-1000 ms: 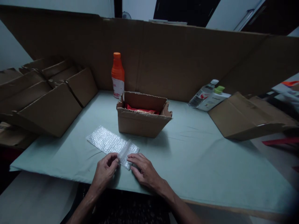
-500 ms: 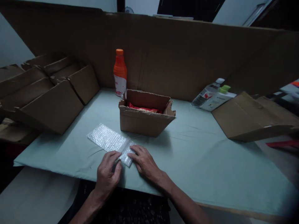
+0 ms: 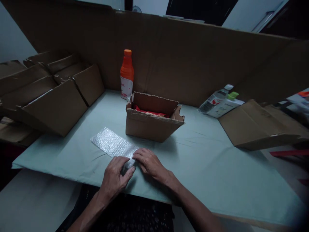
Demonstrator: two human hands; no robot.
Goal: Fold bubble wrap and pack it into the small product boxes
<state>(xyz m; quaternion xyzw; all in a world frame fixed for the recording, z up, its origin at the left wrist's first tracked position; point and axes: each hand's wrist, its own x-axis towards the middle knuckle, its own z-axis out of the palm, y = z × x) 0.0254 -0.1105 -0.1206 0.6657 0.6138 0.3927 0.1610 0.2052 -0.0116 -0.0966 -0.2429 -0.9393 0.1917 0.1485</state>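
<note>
A clear bubble-wrap bag [image 3: 109, 141] lies slantwise on the pale green cloth, its near end between my hands. At that end, my left hand [image 3: 116, 174] curves with thumb and forefinger apart, the fingertips close to the plastic. My right hand [image 3: 151, 162] is closed at the bag's right edge, fingers together on the plastic and thumb mostly hidden. Just beyond the bag stands a small open cardboard box [image 3: 153, 127] with a red packet [image 3: 152, 112] inside.
An orange bottle [image 3: 126, 72] stands behind the box. Larger cardboard boxes [image 3: 55, 108] are at left. A clear water bottle [image 3: 214, 100], a white carton with a green cap [image 3: 223, 108] and another cardboard box [image 3: 256, 124] are at right. A tall cardboard panel [image 3: 181, 61] spans the back.
My left thumb and fingers have shifted right and spread wider around the bag's near end. My right fingers have drawn closer together on it. The view has turned slightly.
</note>
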